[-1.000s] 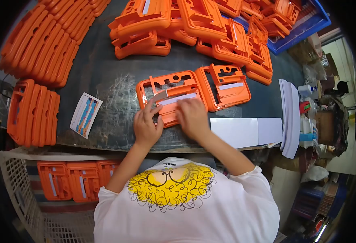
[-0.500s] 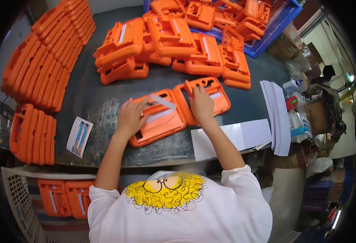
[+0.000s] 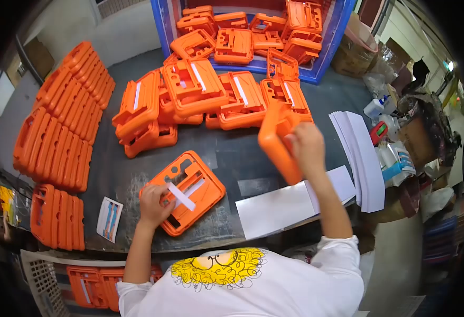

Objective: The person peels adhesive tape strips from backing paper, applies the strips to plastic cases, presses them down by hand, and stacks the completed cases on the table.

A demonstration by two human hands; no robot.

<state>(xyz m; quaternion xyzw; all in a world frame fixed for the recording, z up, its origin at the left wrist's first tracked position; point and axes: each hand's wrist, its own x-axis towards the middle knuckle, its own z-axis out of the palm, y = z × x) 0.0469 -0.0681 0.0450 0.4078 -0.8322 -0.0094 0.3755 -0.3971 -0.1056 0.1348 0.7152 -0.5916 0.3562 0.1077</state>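
My left hand [image 3: 155, 205] is closed at the left edge of an orange plastic case [image 3: 206, 186] lying on the dark table. A loose white strip [image 3: 181, 196] sticks out from its fingertips over the case; another white strip lies in the case. Raised at the right, my right hand [image 3: 309, 147] grips a second orange case [image 3: 280, 143], which is tilted on its side. Below that case, a white sheet [image 3: 274, 210] lies by the table's front edge.
Orange cases [image 3: 195, 87] are piled behind, with more in a blue crate [image 3: 324, 68]. Stacked cases [image 3: 57, 142] line the left, near a printed card [image 3: 109, 220]. White papers [image 3: 359, 164] lie at right. A white basket [image 3: 47, 280] holding cases is below.
My right hand has lifted the second case away from the first and moved it right. The first case is turned at an angle, with my left hand still at it. The camera view has shifted.
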